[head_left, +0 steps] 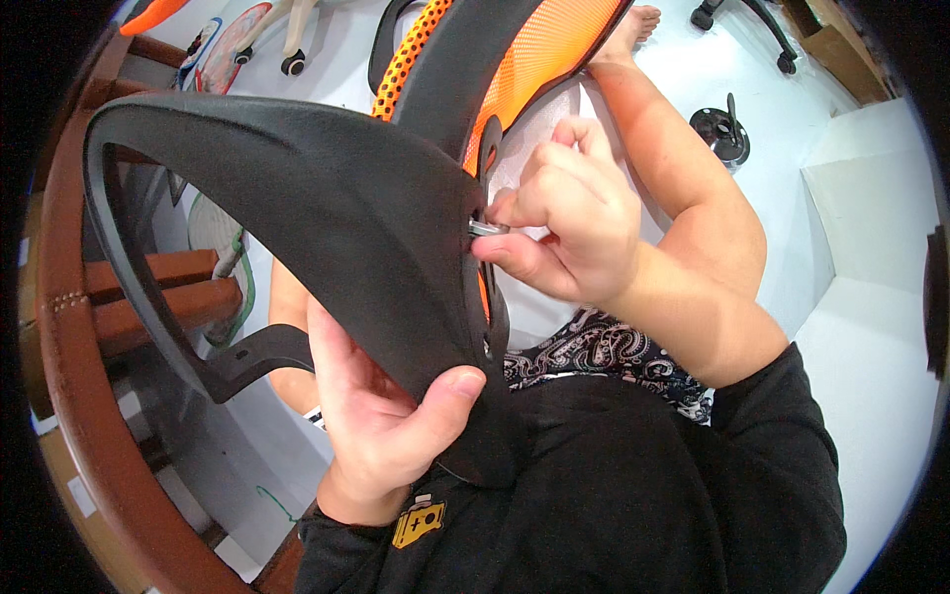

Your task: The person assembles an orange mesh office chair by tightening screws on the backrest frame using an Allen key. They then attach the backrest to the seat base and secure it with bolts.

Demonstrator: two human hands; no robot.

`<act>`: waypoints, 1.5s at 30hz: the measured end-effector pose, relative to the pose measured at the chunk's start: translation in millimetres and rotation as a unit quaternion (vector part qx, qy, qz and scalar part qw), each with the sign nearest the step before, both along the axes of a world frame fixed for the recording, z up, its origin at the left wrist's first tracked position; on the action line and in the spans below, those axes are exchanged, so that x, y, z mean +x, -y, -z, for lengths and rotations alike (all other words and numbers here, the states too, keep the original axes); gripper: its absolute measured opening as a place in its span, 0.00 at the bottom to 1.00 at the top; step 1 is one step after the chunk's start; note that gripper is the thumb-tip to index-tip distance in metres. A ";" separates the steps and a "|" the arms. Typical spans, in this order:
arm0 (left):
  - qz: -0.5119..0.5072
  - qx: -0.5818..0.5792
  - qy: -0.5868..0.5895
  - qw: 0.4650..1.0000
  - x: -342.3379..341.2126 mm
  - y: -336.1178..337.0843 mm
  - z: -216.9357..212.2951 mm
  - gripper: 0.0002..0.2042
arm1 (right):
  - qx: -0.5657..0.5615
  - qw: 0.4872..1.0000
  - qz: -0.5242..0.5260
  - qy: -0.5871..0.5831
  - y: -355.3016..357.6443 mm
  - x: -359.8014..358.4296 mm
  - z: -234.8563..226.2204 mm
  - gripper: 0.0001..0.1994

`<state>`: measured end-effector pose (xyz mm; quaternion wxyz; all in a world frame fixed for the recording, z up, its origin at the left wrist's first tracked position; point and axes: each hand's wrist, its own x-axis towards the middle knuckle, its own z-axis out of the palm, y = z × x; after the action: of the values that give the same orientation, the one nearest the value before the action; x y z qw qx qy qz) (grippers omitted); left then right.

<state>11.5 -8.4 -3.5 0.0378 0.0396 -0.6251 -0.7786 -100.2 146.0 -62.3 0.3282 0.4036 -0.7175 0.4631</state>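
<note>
bolt: a small silver bolt [485, 228] sits at a hole in the edge of a black plastic chair part [327, 213], its shank partly in and its head still standing proud of the plastic.
progress: by the look of it the fastening is under way but not finished; the bolt is seated yet not driven home, and a further slot lower on the same edge appears empty.
right hand: the right hand [569, 228] is curled tight, thumb and fingertips pinched on the bolt head, pressed close against the plastic edge.
left hand: the left hand [381, 416] grips the lower tip of the black chair part, thumb wrapped over the front, fingers behind, steadying it over the lap.
chair part: held upright and close to the chest, a curved armrest-like loop running off to the left.
behind it: an orange mesh chair back [539, 54] with black frame rises beyond the hands.
surroundings: white floor [861, 337], a chrome fitting [722, 129] lying on it, wooden furniture [148, 297] at left.
</note>
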 end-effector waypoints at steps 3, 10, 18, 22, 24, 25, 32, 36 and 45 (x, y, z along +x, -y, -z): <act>0.004 -0.001 0.001 1.000 0.3 -1.3 1.2 0.45 | -0.087 0.987 -0.019 0.134 7.4 18.0 1.5 0.13; -0.006 0.004 0.003 1.000 -0.5 -2.9 1.7 0.45 | -0.355 0.820 -0.101 0.438 34.2 52.9 -12.3 0.09; 0.014 0.003 -0.004 1.000 1.4 2.6 2.8 0.45 | 0.055 0.997 -0.039 -0.024 -4.7 22.7 0.2 0.08; 0.015 0.004 0.003 1.000 0.5 4.3 2.7 0.45 | -0.008 0.999 -0.040 0.016 -6.8 26.8 6.5 0.09; 0.013 0.004 0.001 1.000 1.4 4.3 2.5 0.45 | -0.001 0.989 -0.106 0.101 -15.0 33.6 4.9 0.11; 0.010 0.007 -0.003 1.000 1.7 2.8 4.0 0.45 | -0.065 0.976 -0.110 0.173 -13.3 37.7 3.6 0.12; 0.008 -0.008 0.006 1.000 2.4 2.2 2.6 0.45 | 0.020 0.988 -0.062 0.137 -26.5 29.2 -13.9 0.12; 0.016 -0.006 0.012 1.000 3.7 2.9 2.3 0.46 | 0.026 0.993 -0.098 0.053 -31.3 21.4 -20.8 0.11; 0.032 0.002 0.015 0.999 2.1 5.4 1.9 0.45 | -0.052 0.994 -0.076 -0.058 -15.8 15.2 -11.8 0.09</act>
<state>13.6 -13.8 -5.4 0.0032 0.0311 -0.6252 -0.7799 -85.0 161.8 -50.5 0.3533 0.4656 -0.6393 0.4997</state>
